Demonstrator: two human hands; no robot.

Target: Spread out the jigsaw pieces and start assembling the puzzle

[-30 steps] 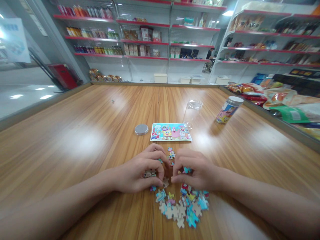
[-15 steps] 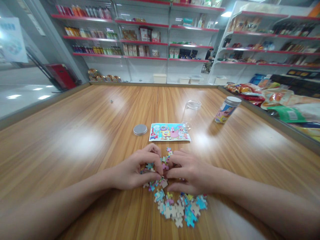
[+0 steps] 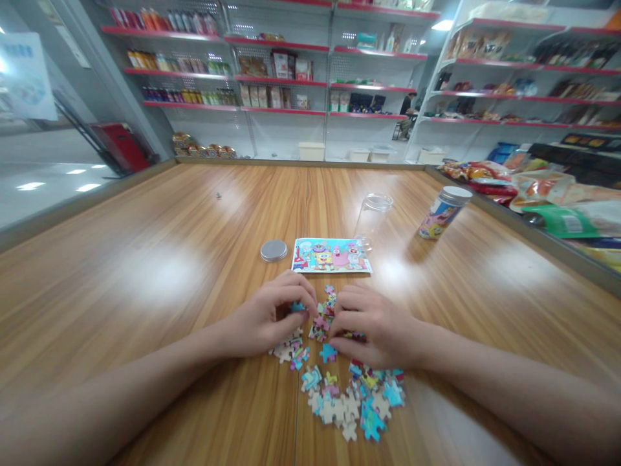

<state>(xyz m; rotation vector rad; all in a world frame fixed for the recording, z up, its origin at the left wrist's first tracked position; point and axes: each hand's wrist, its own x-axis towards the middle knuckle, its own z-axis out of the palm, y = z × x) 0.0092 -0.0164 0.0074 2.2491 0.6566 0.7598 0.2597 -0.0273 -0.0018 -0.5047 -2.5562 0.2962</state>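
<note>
My left hand (image 3: 276, 314) is bent over the left side of a heap of small jigsaw pieces (image 3: 323, 320). Its thumb and forefinger come together; a blue puzzle piece (image 3: 297, 306) shows behind the thumb, and I cannot tell whether it is held. Opposite, my right hand (image 3: 373, 323) rests with curled fingers over other pieces, its fingertips partly hidden. Just below its thumb lies a blue jigsaw piece (image 3: 328, 353). Nearer me spread more loose pieces (image 3: 339, 408), some picture side up, others showing beige backs. Beyond both hands lies a cartoon picture sheet (image 3: 332, 257).
A silver lid (image 3: 274, 250) lies left of the sheet. Behind the sheet's right end stands a clear jar (image 3: 373, 217), with a cartoon-printed canister (image 3: 444, 213) farther right. Snack bags (image 3: 548, 194) line the right edge of the wooden table (image 3: 169, 259); stocked shelves (image 3: 281, 81) stand behind.
My hands have drawn apart, the left one away to the upper left. A blue piece now shows between them, where a beige one lay, and more of the middle heap is visible.
</note>
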